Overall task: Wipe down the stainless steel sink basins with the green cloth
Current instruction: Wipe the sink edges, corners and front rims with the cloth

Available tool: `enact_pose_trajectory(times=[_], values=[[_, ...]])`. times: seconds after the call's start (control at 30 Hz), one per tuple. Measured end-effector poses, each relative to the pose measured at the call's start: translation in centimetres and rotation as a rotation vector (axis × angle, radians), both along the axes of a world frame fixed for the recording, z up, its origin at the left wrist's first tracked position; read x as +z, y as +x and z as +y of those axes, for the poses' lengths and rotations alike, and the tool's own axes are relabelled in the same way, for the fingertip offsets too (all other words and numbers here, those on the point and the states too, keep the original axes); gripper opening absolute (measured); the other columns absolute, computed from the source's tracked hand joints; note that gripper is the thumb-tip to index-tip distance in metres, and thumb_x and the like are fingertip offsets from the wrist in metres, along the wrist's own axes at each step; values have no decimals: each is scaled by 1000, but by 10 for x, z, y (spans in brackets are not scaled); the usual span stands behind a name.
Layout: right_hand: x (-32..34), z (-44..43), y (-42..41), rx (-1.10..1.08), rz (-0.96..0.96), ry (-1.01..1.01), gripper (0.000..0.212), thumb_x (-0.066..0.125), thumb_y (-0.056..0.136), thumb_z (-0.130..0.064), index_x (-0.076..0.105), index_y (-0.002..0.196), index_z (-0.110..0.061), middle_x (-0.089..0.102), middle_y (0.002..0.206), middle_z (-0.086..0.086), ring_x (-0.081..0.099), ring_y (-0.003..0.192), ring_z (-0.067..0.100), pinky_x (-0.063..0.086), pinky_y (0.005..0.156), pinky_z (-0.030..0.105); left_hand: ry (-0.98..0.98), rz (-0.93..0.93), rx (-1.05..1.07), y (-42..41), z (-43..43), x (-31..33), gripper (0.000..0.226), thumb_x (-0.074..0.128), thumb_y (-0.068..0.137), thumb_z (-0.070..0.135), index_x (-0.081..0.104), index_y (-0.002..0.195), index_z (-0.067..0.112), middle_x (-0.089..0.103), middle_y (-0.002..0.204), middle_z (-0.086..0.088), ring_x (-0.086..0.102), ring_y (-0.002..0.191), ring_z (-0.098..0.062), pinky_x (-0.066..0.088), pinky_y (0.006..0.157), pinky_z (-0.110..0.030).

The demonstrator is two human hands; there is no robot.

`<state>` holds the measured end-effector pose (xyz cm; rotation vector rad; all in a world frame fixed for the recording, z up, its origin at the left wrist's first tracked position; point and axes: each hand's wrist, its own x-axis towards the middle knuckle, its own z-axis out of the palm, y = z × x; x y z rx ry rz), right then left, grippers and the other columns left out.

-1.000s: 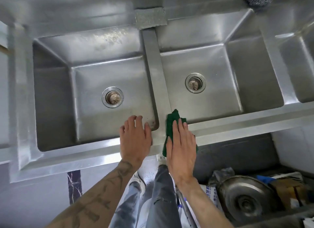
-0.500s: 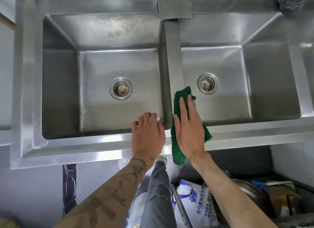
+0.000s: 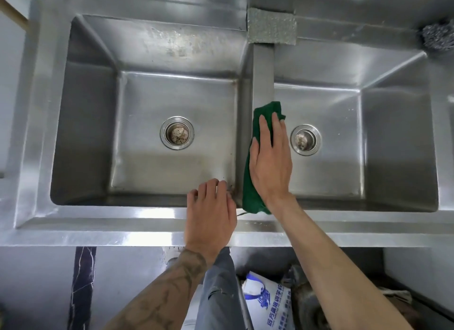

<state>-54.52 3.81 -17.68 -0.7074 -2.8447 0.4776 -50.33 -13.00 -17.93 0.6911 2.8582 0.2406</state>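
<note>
A stainless steel double sink fills the view, with a left basin (image 3: 103,133) and a right basin (image 3: 393,145), each with a round drain. A narrow steel divider (image 3: 263,74) runs between them. The green cloth (image 3: 266,109) lies along the near half of the divider. My right hand (image 3: 270,162) presses flat on the cloth, fingers straight and pointing away from me. My left hand (image 3: 210,211) rests on the front rim (image 3: 98,221) at the left basin's near right corner, with the fingers bent over the edge and holding nothing.
A grey sponge (image 3: 271,26) sits on the back ledge at the divider's far end. A steel wool scourer (image 3: 438,36) lies at the back right. Below the sink are my legs, a white printed bag (image 3: 267,302) and a metal pot.
My right hand has slid the green cloth away from me, from the front rim up along the divider. My left hand stays on the front rim, its fingers now curling over the edge.
</note>
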Motion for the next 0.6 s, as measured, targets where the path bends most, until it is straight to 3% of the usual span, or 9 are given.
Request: enact_pose_trajectory(times=[0.23,0.43,0.6], values=[[1,52,-114,14,-2,-75,51,35,111,-25,36,160,-12,25,171,13,20,159,33,25,128,42,18,30,27,1,2,-4,25,43,103,26,63,112,14,66,112,-5,62,97,-27,50,84,-44],[-6,34,-92,-46,33,17,50,35,110,-25,40,158,-14,32,168,13,27,157,34,27,126,39,1,22,28,1,2,-2,24,44,103,27,63,112,15,66,112,-4,63,98,-26,50,86,-44],[-5,50,-133,-42,7,16,52,34,109,-25,39,159,-14,32,167,14,26,156,36,29,124,41,2,33,30,1,2,-2,25,43,103,28,62,113,15,65,112,-4,62,98,-27,50,86,-44]])
